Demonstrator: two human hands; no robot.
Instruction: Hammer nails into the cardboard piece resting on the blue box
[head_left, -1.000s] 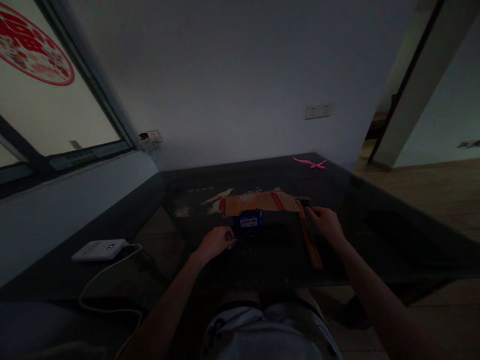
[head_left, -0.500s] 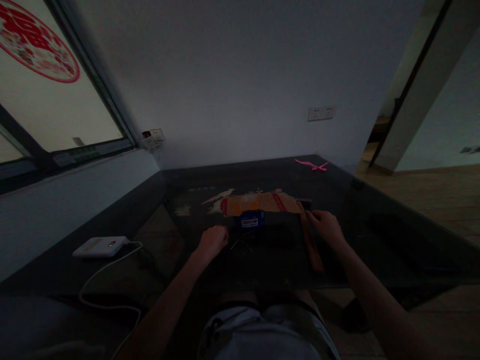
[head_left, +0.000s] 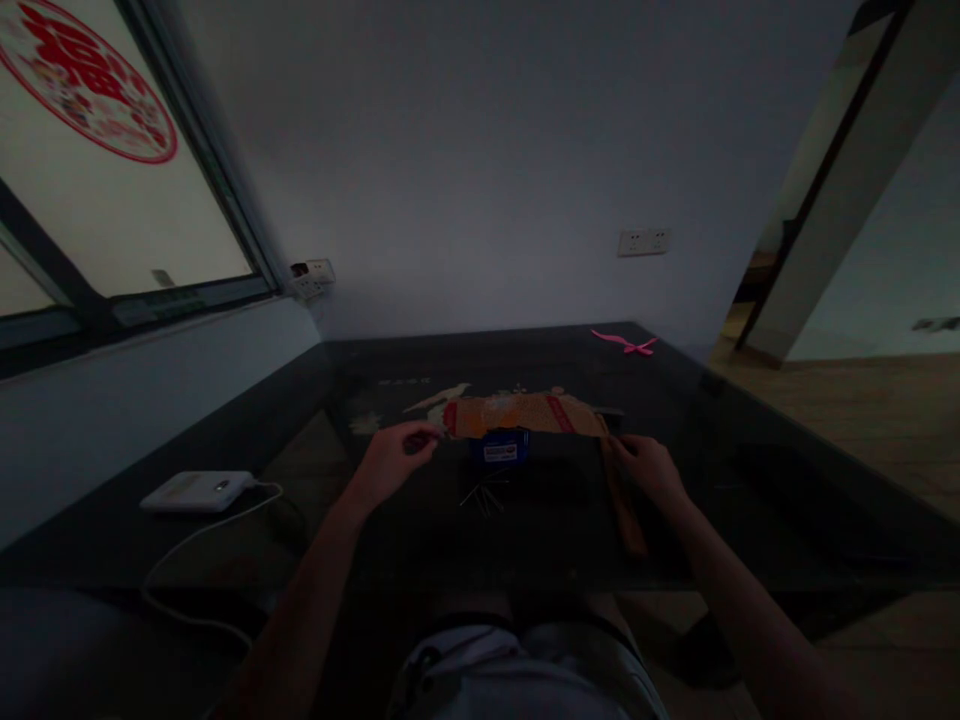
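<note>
A torn, orange-brown cardboard strip with red bands lies across the top of a small blue box with a white label. My left hand is closed in a pinch at the strip's left end. At the other end, my right hand pinches the corner, its fingertips beside a hammer's wooden handle. The hammer's dark head shows partly behind the strip. Several thin nails lie loose in front of the box.
A white power bank with a white cable lies at the left of the dark glossy table. A pink ribbon-like item lies at the far right. A dark flat object sits at the right. Wall sockets are behind.
My left hand has moved left and forward from in front of the box to the strip's left end, its fist turning into a pinch. My right hand stays at the right end.
</note>
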